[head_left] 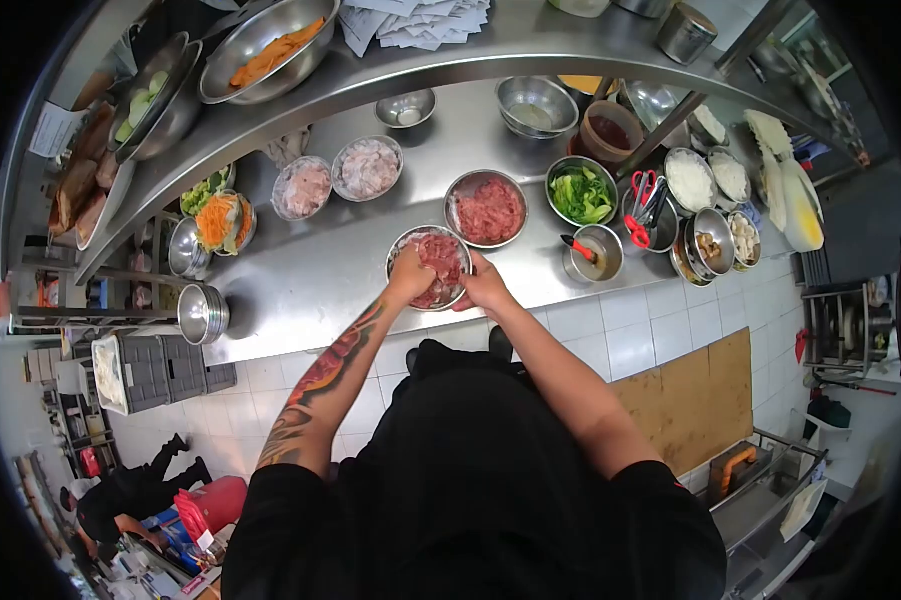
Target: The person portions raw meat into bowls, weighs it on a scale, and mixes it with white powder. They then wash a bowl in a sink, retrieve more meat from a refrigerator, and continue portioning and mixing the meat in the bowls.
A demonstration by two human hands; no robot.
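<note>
A steel bowl (392, 257) of sliced raw red meat (442, 252) stands near the front edge of the counter. My left hand (414, 275) reaches into it from the left, its fingers curled into the meat and partly buried. On the bowl's right side my right hand (485, 283) grips the rim, thumb above and fingers beneath. Just behind, a second steel bowl (450, 205) holds more raw red meat (490, 210). Two bowls of pale raw meat (368, 168) (302, 188) sit further left.
Right of the meat are a bowl of green leaves (582, 191), a small bowl (581, 272) with a red-handled tool, and red scissors (643, 205). Shredded carrot (221, 222) and stacked bowls (203, 313) stand left. A steel shelf (371, 75) overhangs the back. Another person (121, 500) bends at lower left.
</note>
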